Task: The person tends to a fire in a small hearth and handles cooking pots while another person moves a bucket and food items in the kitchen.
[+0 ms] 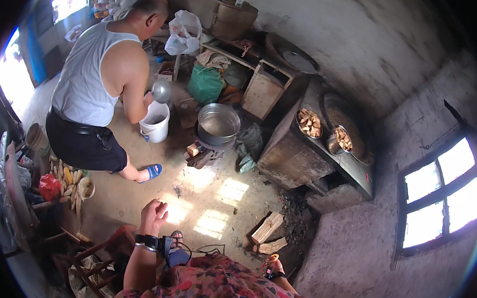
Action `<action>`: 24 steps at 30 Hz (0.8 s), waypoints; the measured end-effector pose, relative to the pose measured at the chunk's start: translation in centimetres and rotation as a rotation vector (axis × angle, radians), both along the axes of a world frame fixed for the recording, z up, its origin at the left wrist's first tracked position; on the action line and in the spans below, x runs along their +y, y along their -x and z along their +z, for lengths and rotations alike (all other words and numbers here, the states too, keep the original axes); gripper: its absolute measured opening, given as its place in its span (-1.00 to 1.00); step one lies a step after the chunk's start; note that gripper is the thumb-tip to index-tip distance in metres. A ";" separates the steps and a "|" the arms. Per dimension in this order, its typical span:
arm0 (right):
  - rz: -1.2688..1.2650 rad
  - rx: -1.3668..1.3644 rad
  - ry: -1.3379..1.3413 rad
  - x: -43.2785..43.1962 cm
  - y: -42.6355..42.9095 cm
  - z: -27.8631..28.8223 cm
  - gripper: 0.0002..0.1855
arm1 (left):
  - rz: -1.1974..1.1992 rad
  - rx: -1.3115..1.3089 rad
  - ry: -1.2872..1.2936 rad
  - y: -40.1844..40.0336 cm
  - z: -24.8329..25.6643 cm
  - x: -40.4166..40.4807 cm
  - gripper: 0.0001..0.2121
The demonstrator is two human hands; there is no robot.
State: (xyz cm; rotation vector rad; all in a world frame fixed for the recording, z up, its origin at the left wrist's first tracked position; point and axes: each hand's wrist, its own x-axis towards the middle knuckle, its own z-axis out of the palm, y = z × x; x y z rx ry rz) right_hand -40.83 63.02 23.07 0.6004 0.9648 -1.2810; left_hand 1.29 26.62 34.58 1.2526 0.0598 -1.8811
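Note:
My left hand [154,216] is raised over the floor, fingers loosely curled and apart, with nothing in it. A wristband with a black device [151,241] sits on that wrist. At my right side, low in the view, my right hand [276,265] holds a small orange ring-shaped thing [273,257]; its exact kind is unclear. Split firewood [268,227] lies on the floor just beyond that hand. Ahead of me, a metal pot [219,123] rests on a small stove [204,157] with wood in its mouth.
A person [85,76] bends over a white bucket [155,131], holding a metal ladle or bowl [161,91]. Two metal bowls of chopped food [310,123] stand on the masonry stove [295,146] at right. Corn cobs [66,176] and a wooden chair [97,269] are to the left.

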 end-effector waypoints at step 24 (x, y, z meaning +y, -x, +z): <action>-0.034 0.013 -0.161 2.7 1.0 -8.7 -0.83 | 0.003 0.027 0.013 -0.1 1.3 0.1 -0.92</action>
